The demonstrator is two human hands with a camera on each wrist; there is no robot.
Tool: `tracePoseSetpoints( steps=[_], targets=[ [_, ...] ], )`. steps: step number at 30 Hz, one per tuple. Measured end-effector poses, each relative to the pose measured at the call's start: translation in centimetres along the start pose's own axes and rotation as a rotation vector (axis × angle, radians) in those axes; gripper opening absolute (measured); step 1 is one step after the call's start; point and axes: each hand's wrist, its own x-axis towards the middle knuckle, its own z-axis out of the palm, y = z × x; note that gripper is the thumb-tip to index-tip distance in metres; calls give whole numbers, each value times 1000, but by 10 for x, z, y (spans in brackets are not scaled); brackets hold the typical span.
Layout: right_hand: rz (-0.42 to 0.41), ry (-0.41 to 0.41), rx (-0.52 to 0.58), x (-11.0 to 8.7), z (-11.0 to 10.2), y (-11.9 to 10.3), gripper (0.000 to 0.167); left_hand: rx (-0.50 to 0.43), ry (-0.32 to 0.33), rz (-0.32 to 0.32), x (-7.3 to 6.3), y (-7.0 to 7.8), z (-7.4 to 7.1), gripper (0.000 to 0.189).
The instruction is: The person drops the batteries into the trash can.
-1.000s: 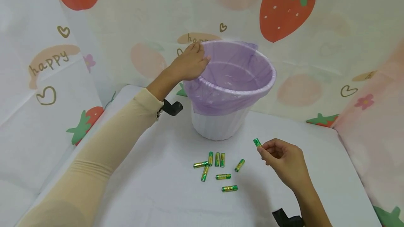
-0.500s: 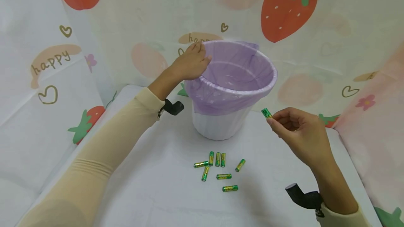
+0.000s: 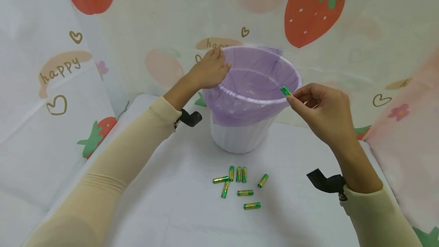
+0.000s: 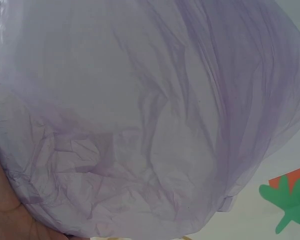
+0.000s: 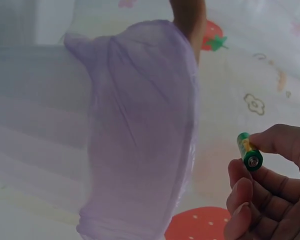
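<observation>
Pale backdrop [image 3: 192, 7], red strawberry prints [image 3: 313, 14]; white tabletop [image 3: 171, 201] below.

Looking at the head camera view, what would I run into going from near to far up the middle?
One green-and-gold cylindrical battery lying crosswise → seven more such batteries scattered just beyond → a round white bin lined with thin purple plastic → a pale strawberry-print backdrop.

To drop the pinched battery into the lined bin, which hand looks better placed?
The right hand, most likely: it pinches the battery close to the right side of the bin's opening. The left hand is at the bin's left edge, with no battery visible in it.
</observation>
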Motion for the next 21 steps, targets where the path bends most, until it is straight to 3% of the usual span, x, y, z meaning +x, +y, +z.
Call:
tracePoseSetpoints(
  steps=[10, 21],
  targets=[
    [13, 3, -39, 35, 5, -1, 23, 36, -2, 8, 0, -1, -2, 68],
    [38, -64, -51, 65, 17, 5, 21, 50, 4, 16, 1, 0, 1, 67]
  ],
)
